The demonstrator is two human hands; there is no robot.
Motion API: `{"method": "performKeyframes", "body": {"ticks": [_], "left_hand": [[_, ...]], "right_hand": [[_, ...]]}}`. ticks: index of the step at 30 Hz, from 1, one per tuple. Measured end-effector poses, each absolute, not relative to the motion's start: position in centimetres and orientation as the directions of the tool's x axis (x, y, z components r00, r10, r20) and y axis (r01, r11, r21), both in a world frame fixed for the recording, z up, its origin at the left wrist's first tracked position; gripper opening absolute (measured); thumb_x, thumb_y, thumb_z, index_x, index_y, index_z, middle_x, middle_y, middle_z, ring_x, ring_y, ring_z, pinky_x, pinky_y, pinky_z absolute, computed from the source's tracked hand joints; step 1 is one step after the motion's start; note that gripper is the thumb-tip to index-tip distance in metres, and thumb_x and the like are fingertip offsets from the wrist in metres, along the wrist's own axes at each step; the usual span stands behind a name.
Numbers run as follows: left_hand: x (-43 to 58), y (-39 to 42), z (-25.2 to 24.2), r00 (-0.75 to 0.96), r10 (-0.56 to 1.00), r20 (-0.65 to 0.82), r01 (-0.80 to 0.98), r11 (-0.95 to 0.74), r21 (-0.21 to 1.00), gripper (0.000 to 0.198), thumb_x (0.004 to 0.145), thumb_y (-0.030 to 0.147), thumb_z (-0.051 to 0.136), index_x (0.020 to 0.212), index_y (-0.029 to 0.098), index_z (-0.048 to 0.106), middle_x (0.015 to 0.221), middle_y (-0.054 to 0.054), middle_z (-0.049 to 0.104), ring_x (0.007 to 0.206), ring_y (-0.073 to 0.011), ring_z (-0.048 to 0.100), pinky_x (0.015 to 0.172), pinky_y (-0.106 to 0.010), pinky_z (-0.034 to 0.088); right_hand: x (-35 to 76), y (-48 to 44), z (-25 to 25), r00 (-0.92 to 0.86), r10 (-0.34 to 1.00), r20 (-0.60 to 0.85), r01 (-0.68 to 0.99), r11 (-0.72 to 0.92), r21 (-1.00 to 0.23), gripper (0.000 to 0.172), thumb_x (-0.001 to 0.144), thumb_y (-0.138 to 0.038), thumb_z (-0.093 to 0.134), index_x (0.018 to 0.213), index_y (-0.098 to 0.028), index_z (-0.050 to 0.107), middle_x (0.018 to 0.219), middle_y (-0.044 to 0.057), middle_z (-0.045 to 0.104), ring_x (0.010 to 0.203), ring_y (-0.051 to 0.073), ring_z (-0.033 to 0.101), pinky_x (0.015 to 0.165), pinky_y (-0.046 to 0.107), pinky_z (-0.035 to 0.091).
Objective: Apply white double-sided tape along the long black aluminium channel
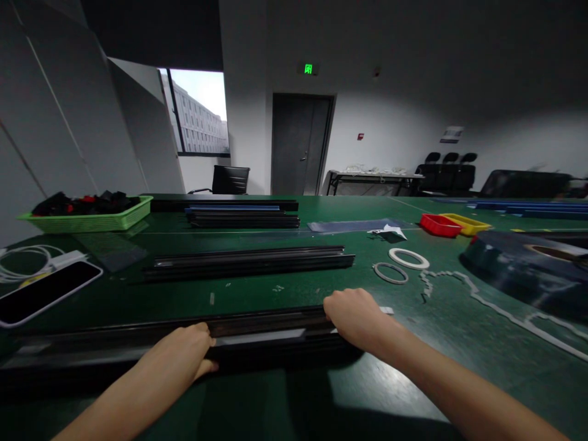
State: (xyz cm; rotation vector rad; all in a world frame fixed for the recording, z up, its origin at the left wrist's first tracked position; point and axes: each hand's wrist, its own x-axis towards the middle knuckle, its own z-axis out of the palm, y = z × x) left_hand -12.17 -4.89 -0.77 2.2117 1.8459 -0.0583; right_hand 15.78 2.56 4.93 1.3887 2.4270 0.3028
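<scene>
A long black channel-like strip (271, 353) lies lengthwise across the near side of the green table. It may be several pieces side by side; I cannot tell. My left hand (184, 350) is closed over its middle, thumb on the near side. My right hand (353, 315) is closed round the right end, with its fingertips hidden behind the strip. A small white tab (386, 310) shows just beyond my right hand. Farther back, another group of black strips (252, 262) lies roughly parallel.
A phone (48, 291) and white cable (27, 260) lie left, before a green basket (92, 215) of dark parts. More strips (243, 218) lie behind. At right are tape rings (408, 258), a red tray (440, 225), a yellow tray (468, 224) and a large film roll (514, 269).
</scene>
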Motion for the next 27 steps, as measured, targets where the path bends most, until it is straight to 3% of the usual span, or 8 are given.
{"method": "performKeyframes", "body": {"ticks": [16,27], "left_hand": [[-11.1,-4.7,-0.7,0.156,0.978,-0.141,0.988,-0.155,0.015,0.032,0.07,0.031,0.056,0.095,0.013,0.065,0.095,-0.013,0.063,0.088,-0.0273,0.061,0.082,-0.037,0.046],[-10.9,-4.8,-0.6,0.205,0.97,-0.132,0.979,-0.204,0.021,0.034,0.073,0.032,0.053,0.101,0.016,0.065,0.097,-0.013,0.062,0.091,-0.0269,0.06,0.084,-0.038,0.046]], "right_hand": [[15.4,2.5,4.9,-0.474,0.86,-0.19,0.78,0.51,0.362,0.027,0.074,-0.005,0.045,0.083,-0.013,0.069,0.083,0.015,0.07,0.078,0.03,0.066,0.063,0.04,0.051],[15.3,2.5,4.8,-0.455,0.869,-0.196,0.79,0.495,0.362,0.027,0.074,-0.006,0.046,0.084,-0.013,0.069,0.085,0.016,0.07,0.08,0.028,0.066,0.066,0.035,0.05]]}}
